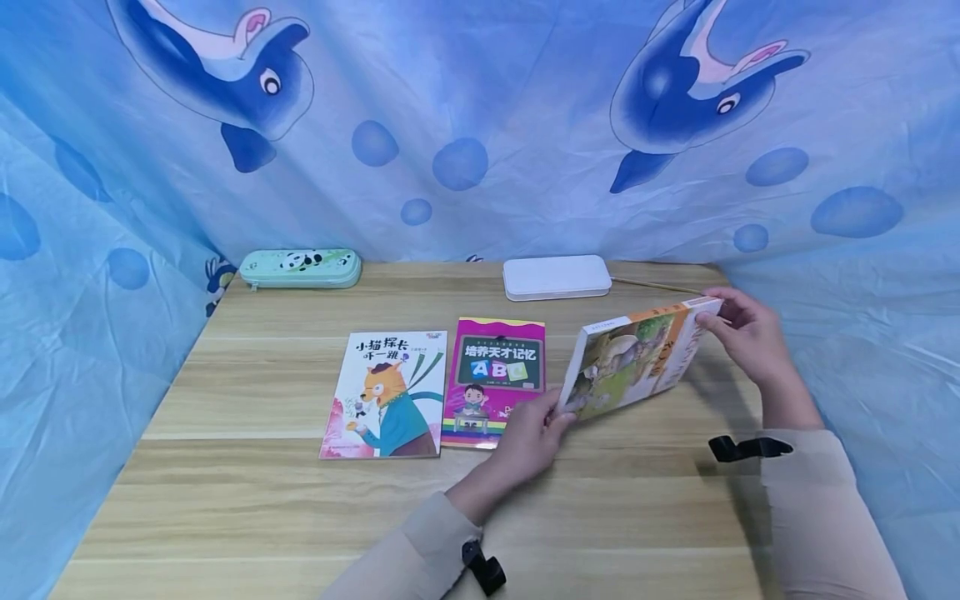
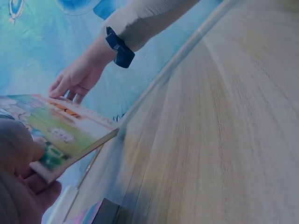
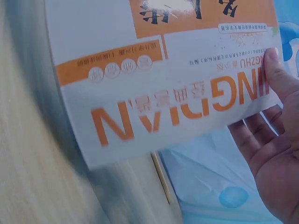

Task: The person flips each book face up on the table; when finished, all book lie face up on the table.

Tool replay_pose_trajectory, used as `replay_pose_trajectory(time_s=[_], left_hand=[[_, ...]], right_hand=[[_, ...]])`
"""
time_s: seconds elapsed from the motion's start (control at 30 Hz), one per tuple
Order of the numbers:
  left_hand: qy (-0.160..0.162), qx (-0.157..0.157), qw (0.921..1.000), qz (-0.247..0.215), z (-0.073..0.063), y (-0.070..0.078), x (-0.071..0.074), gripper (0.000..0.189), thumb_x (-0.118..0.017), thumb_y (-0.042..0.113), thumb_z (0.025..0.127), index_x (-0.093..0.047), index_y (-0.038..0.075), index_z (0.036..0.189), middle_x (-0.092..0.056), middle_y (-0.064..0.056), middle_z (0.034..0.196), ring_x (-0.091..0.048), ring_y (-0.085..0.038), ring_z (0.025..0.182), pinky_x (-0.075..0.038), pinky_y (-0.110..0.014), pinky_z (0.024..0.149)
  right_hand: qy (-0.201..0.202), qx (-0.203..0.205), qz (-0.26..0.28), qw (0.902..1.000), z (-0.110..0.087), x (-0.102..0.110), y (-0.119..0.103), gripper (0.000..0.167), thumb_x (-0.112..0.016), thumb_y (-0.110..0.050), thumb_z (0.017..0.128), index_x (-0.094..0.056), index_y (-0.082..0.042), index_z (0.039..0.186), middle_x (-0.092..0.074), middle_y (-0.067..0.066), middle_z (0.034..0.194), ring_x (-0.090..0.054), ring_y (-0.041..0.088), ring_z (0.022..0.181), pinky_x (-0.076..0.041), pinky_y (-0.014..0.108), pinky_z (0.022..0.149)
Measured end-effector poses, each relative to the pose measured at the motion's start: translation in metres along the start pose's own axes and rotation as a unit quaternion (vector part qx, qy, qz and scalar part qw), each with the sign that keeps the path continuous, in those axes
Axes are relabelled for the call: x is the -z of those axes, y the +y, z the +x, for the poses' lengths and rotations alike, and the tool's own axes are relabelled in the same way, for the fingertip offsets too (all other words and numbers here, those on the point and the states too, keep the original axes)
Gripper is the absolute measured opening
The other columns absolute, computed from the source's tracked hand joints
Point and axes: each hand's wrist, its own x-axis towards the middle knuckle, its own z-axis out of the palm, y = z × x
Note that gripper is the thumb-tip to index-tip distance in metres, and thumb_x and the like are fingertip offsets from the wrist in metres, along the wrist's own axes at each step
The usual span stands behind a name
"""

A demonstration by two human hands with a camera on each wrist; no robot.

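Note:
Both hands hold a thick book with an orange, white and green illustrated cover, tilted up off the table at the right. My left hand grips its lower left corner, thumb on the cover. At the upper right corner my right hand pinches it, thumb on the front and fingers behind. Orange letters on the white cover show close up in the right wrist view. Left of it lies a magenta book with ABC on its cover, partly overlapped by the left hand. Beside that one lies a white book with a cartoon cat.
A green panda pencil case lies at the table's back left. Further right at the back is a white flat case, with a thin stick beside it. Blue dolphin-print cloth hangs behind the wooden table and down both sides.

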Motion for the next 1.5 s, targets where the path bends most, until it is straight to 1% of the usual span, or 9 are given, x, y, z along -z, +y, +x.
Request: replay_pose_trajectory(time_s=[0.13,0.23,0.37,0.5,0.63,0.77,1.0,1.33,1.5], left_hand=[[-0.033,0.042,0.9962,-0.069,-0.001,0.0,-0.001,0.034,-0.073,0.008,0.093,-0.067,0.005,0.126,-0.074,-0.009,0.113,-0.069,-0.009,0.094,-0.058,-0.02,0.078],[-0.047,0.081,0.9859,-0.139,-0.001,0.0,-0.003,0.042,-0.076,0.001,0.087,-0.065,0.003,0.128,-0.073,-0.01,0.114,-0.071,-0.012,0.101,-0.058,-0.021,0.084],[-0.032,0.098,0.9753,-0.195,0.0,0.0,-0.004,0.039,-0.076,-0.003,0.084,-0.066,0.002,0.122,-0.075,-0.008,0.106,-0.072,-0.012,0.093,-0.059,-0.023,0.082],[-0.013,0.102,0.9723,-0.21,0.0,-0.002,-0.004,0.036,-0.077,0.0,0.085,-0.068,0.002,0.12,-0.076,-0.008,0.106,-0.074,-0.014,0.093,-0.06,-0.024,0.081],[0.009,0.098,0.9774,-0.187,0.003,-0.004,-0.001,0.02,-0.076,0.01,0.089,-0.069,0.003,0.106,-0.073,0.0,0.086,-0.07,-0.007,0.075,-0.057,-0.018,0.064],[0.053,0.098,0.9807,-0.16,0.008,-0.005,0.006,0.019,-0.072,0.024,0.095,-0.067,0.005,0.095,-0.065,0.006,0.071,-0.061,-0.004,0.061,-0.048,-0.018,0.051],[0.087,0.134,0.9749,-0.155,0.013,-0.008,0.014,0.024,-0.068,0.024,0.099,-0.073,0.007,0.114,-0.077,-0.009,0.103,-0.075,-0.015,0.093,-0.061,-0.026,0.075],[0.112,0.144,0.9768,-0.112,0.015,-0.015,0.015,0.025,-0.069,0.02,0.097,-0.073,0.004,0.116,-0.077,-0.011,0.101,-0.075,-0.018,0.092,-0.061,-0.026,0.075],[0.131,0.123,0.9828,-0.045,0.018,-0.022,0.018,0.021,-0.071,0.013,0.094,-0.075,0.004,0.113,-0.076,-0.008,0.101,-0.072,-0.015,0.091,-0.059,-0.025,0.078]], right_hand=[[0.001,-0.024,-0.021,0.9995,0.003,-0.003,0.006,0.034,-0.067,0.011,0.091,-0.069,-0.002,0.123,-0.066,-0.013,0.084,-0.06,0.002,0.072,-0.05,0.014,0.06],[-0.018,-0.046,-0.032,0.9982,0.007,-0.004,0.019,0.039,-0.069,0.004,0.093,-0.067,-0.006,0.13,-0.066,-0.015,0.088,-0.059,0.004,0.073,-0.049,0.015,0.059],[-0.069,-0.072,-0.055,0.9935,0.011,-0.007,0.031,0.044,-0.069,-0.009,0.097,-0.06,-0.009,0.141,-0.068,-0.017,0.094,-0.061,0.005,0.077,-0.051,0.018,0.059],[-0.099,-0.095,-0.068,0.9882,0.01,-0.015,0.038,0.048,-0.067,-0.018,0.099,-0.055,-0.009,0.145,-0.069,-0.012,0.096,-0.063,0.008,0.076,-0.053,0.022,0.058],[-0.098,-0.115,-0.078,0.9854,0.012,-0.026,0.039,0.051,-0.066,-0.022,0.1,-0.053,-0.008,0.147,-0.069,-0.014,0.098,-0.065,0.008,0.075,-0.054,0.024,0.058],[-0.108,-0.107,-0.093,0.984,0.016,-0.038,0.041,0.052,-0.066,-0.025,0.1,-0.053,-0.003,0.146,-0.07,0.003,0.106,-0.064,0.009,0.077,-0.054,0.023,0.06],[-0.129,-0.154,-0.13,0.971,0.016,-0.051,0.051,0.061,-0.066,-0.039,0.099,-0.052,-0.001,0.145,-0.065,0.02,0.112,-0.062,0.015,0.082,-0.054,0.022,0.063],[-0.189,-0.24,-0.18,0.9351,-0.009,-0.031,0.065,0.075,-0.058,-0.057,0.098,-0.051,0.002,0.145,-0.062,0.022,0.122,-0.061,0.029,0.1,-0.05,0.031,0.083],[-0.197,-0.233,-0.193,0.9326,-0.023,-0.019,0.068,0.067,-0.067,-0.047,0.096,-0.055,0.003,0.139,-0.064,0.023,0.124,-0.061,0.033,0.108,-0.049,0.032,0.087]])
